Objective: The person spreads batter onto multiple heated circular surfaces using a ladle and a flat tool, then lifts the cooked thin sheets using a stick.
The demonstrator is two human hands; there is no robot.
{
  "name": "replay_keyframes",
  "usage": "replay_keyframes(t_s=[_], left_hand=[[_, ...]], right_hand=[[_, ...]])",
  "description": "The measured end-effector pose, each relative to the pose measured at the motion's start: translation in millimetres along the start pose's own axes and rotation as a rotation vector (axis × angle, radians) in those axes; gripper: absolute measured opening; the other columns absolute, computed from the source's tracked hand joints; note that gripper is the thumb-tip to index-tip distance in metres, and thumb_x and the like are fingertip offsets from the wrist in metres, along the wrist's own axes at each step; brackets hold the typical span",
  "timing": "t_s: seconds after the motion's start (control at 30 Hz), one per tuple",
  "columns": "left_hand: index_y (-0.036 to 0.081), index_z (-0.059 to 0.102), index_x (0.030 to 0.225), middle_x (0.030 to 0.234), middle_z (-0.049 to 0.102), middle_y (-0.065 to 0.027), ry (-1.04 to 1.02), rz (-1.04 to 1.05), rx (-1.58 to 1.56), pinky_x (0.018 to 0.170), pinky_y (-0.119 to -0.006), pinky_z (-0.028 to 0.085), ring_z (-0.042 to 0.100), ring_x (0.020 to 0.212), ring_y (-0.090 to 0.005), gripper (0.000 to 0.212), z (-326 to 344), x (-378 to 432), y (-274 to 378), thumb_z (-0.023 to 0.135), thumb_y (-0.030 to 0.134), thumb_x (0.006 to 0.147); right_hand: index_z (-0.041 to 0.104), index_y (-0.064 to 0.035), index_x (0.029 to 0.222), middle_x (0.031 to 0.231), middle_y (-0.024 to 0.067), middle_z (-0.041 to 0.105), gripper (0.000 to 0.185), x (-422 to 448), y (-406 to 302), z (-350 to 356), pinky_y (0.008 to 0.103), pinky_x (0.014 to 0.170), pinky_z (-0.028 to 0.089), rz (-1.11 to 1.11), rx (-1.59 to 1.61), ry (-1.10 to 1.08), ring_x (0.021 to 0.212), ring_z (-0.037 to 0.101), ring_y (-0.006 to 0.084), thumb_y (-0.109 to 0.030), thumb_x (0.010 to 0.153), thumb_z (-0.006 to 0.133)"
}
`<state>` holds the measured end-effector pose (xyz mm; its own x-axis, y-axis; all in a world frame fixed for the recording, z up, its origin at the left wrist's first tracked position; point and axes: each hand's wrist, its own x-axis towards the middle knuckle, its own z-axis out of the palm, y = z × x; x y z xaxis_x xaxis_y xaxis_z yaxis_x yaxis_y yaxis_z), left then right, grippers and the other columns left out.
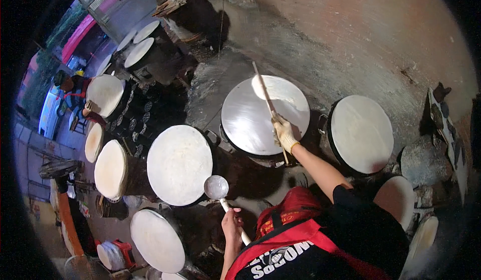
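My right hand (284, 131), in a pale knitted glove, is closed around a long thin wooden stick (266, 92). The stick lies slantwise across a round metal griddle (248, 126), and its far end reaches past the rim. White batter (280, 87) covers part of the griddle's far side in a curved patch. In my bare left hand (232, 225) is the pale handle of a ladle. The ladle's round bowl (216, 187) is near the edge of a second griddle (180, 165), which is covered by a pale round sheet.
More covered griddles stand to the right (362, 133), lower left (158, 240) and far left (111, 170). Many perforated cylindrical briquettes (133, 124) are stacked at left. Beyond them a person (77, 96) sits by another griddle (105, 95). A bare wall (338, 36) rises behind.
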<state>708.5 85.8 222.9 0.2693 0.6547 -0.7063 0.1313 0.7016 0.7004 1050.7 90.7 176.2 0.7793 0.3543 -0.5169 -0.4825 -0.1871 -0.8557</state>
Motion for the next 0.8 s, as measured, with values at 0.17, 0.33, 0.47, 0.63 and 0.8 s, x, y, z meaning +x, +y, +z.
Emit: replay_keyframes(t_s=[0.17, 0.33, 0.47, 0.63, 0.8], left_hand=[[0.005, 0.059, 0.088, 0.060, 0.038, 0.0049, 0.036, -0.052, -0.181, 0.042, -0.019, 0.030, 0.038, 0.050, -0.0057, 0.024, 10.7, 5.1, -25.0, 0.048, 0.026, 0.093], [0.003, 0.057, 0.091, 0.063, 0.040, 0.0039, 0.090, -0.121, -0.262, 0.042, -0.018, 0.030, 0.036, 0.050, -0.0055, 0.025, 38.0, -4.5, -41.6, 0.047, 0.026, 0.093], [0.003, 0.056, 0.094, 0.065, 0.041, 0.0036, 0.083, -0.095, -0.351, 0.042, -0.017, 0.030, 0.035, 0.050, -0.0053, 0.024, 50.7, -6.8, -69.1, 0.048, 0.026, 0.093], [0.002, 0.055, 0.093, 0.066, 0.040, 0.0027, -0.002, -0.103, -0.571, 0.044, -0.017, 0.030, 0.035, 0.053, -0.0051, 0.024, 72.6, -18.0, -90.6, 0.050, 0.026, 0.092], [0.002, 0.054, 0.092, 0.068, 0.040, 0.0025, 0.084, -0.077, -0.522, 0.043, -0.016, 0.029, 0.035, 0.053, -0.0051, 0.024, 89.0, -34.0, -87.5, 0.050, 0.025, 0.092]], right_hand=[[0.050, -0.0076, 0.125, 0.050, -0.0048, 0.042, 0.043, -3.6, -5.9, -38.5, 0.0231, 0.032, 0.032, -0.013, -0.335, -0.436, 0.038, 0.038, 0.0062, -0.031, 0.089, 0.054], [0.052, -0.0145, 0.121, 0.053, -0.0021, 0.044, 0.037, 23.4, -18.4, -127.7, 0.0257, 0.031, 0.029, 0.075, -0.215, -0.352, 0.037, 0.037, 0.0082, -0.031, 0.088, 0.054], [0.061, -0.0160, 0.110, 0.055, -0.0035, 0.044, 0.031, 69.7, -11.1, -104.3, 0.0252, 0.030, 0.027, -0.186, -0.219, -0.282, 0.037, 0.035, 0.0069, -0.036, 0.087, 0.057], [0.056, -0.0114, 0.119, 0.060, -0.0038, 0.047, 0.034, 69.9, -21.9, -60.2, 0.0241, 0.039, 0.033, -0.160, -0.543, -0.626, 0.043, 0.039, 0.0064, -0.031, 0.091, 0.051], [0.053, -0.0104, 0.123, 0.057, -0.0046, 0.042, 0.040, 57.0, -55.5, -125.5, 0.0224, 0.039, 0.032, -0.017, -0.670, -0.986, 0.045, 0.039, 0.0057, -0.035, 0.092, 0.048]])
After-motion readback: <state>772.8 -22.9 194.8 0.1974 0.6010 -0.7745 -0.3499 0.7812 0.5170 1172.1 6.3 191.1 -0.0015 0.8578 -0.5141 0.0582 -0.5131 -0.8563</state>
